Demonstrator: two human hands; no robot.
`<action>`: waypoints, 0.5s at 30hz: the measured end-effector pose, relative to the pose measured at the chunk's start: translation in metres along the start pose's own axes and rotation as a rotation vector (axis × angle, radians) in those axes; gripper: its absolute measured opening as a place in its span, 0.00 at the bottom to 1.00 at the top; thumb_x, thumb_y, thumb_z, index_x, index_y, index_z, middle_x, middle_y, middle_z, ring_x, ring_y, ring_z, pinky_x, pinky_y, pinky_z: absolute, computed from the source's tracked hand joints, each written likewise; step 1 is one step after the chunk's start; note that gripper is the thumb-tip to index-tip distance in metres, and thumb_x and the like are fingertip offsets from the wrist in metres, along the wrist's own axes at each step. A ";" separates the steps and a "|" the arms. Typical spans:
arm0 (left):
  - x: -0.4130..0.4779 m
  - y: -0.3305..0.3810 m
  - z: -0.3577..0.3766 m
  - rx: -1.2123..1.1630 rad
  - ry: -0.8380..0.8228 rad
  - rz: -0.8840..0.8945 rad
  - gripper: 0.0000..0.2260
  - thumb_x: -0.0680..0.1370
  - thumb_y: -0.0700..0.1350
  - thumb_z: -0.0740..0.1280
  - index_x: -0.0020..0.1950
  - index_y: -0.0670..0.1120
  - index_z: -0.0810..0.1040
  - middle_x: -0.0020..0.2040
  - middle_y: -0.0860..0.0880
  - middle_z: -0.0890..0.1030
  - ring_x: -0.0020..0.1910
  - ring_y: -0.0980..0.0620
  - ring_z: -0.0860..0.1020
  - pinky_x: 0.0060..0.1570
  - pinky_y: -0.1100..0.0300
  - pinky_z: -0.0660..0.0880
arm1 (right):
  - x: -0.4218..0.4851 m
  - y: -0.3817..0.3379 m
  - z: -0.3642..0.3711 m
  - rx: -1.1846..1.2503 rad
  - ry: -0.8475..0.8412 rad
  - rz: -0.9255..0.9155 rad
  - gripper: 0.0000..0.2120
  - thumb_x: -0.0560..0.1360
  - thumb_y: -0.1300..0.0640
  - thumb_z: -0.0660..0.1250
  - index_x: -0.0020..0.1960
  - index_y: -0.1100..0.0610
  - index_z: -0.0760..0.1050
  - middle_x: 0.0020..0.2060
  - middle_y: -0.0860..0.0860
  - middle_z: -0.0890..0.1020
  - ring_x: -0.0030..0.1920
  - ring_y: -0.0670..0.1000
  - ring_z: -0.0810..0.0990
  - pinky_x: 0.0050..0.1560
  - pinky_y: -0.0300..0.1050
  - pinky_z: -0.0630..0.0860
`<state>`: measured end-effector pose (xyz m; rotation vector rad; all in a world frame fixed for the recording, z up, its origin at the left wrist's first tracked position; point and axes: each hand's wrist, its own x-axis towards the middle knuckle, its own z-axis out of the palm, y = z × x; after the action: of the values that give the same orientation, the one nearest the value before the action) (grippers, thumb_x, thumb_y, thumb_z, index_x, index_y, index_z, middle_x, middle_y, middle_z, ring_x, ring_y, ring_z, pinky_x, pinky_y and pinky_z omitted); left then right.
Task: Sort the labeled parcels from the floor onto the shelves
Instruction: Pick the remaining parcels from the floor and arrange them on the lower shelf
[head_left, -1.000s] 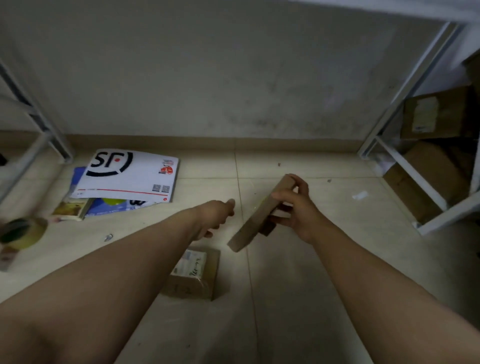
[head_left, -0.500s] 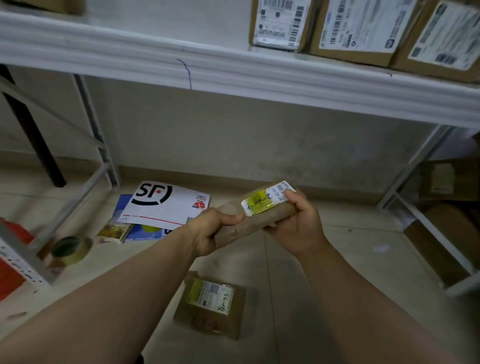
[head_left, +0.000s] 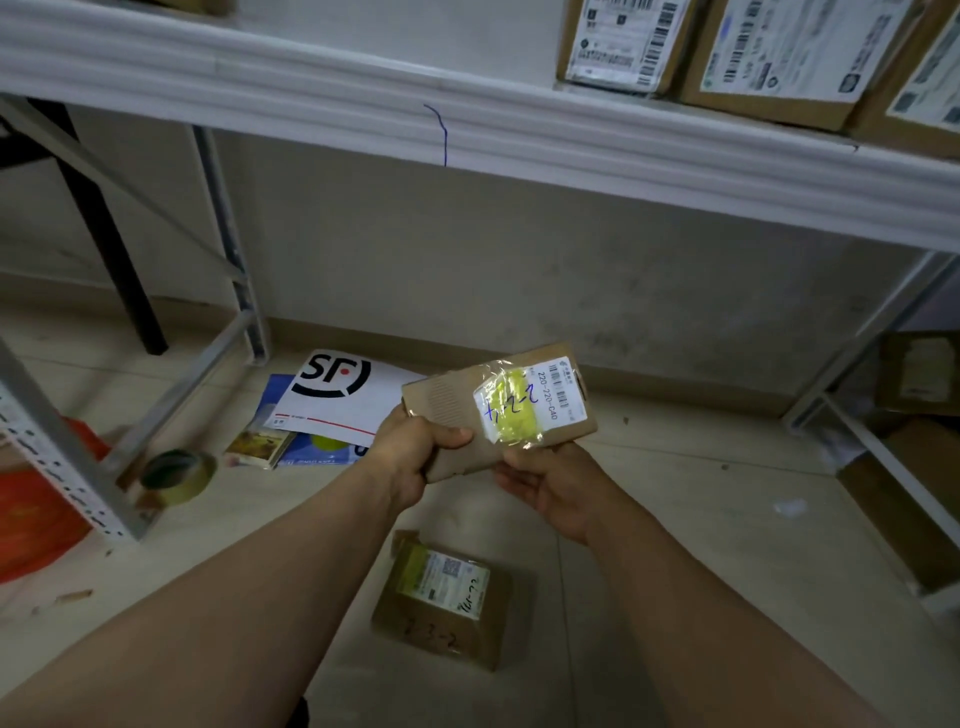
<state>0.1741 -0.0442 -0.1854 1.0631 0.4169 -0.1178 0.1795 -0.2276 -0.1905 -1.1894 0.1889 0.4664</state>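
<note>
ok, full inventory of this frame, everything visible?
held parcel: 1, brown, white-and-yellow label, raised mid-frame
floor parcel: 1, brown, labelled, tiles nearest the camera
SF envelope: 1, white, floor by the wall
blue mailer: 1, blue, under the SF envelope
small booklet: 1, yellowish, floor beside the blue mailer
tape roll: 1, yellow-green, floor at left
shelf: 1, white, overhead
shelf boxes: 3, brown, labelled, on the shelf, right
lower boxes: 2 seen, brown, low at far right
orange-red item: 1, far left floor
left hand: 1, grips the held parcel's left end
right hand: 1, holds its near-right edge from below
</note>
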 end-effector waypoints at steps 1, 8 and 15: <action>0.001 0.000 0.001 -0.009 -0.002 -0.007 0.28 0.64 0.26 0.73 0.62 0.44 0.77 0.54 0.42 0.84 0.53 0.39 0.82 0.47 0.45 0.81 | 0.002 0.001 0.002 -0.013 0.015 -0.026 0.18 0.75 0.72 0.69 0.60 0.57 0.78 0.47 0.53 0.87 0.43 0.50 0.87 0.42 0.44 0.83; 0.007 0.000 0.001 0.189 0.111 -0.036 0.39 0.67 0.33 0.75 0.74 0.47 0.61 0.61 0.43 0.76 0.53 0.43 0.77 0.45 0.51 0.77 | 0.007 -0.003 -0.001 -0.200 0.185 -0.064 0.16 0.73 0.72 0.70 0.57 0.58 0.79 0.46 0.54 0.85 0.41 0.49 0.84 0.36 0.40 0.81; -0.007 0.001 -0.004 0.455 -0.168 -0.083 0.15 0.74 0.39 0.73 0.60 0.45 0.79 0.52 0.45 0.86 0.48 0.46 0.85 0.45 0.53 0.79 | 0.000 -0.015 -0.012 -0.642 0.009 -0.014 0.15 0.76 0.69 0.67 0.58 0.53 0.78 0.51 0.52 0.86 0.45 0.48 0.83 0.40 0.41 0.80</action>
<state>0.1668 -0.0406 -0.1837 1.4703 0.2874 -0.3870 0.1876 -0.2435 -0.1823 -1.8193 0.0344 0.5270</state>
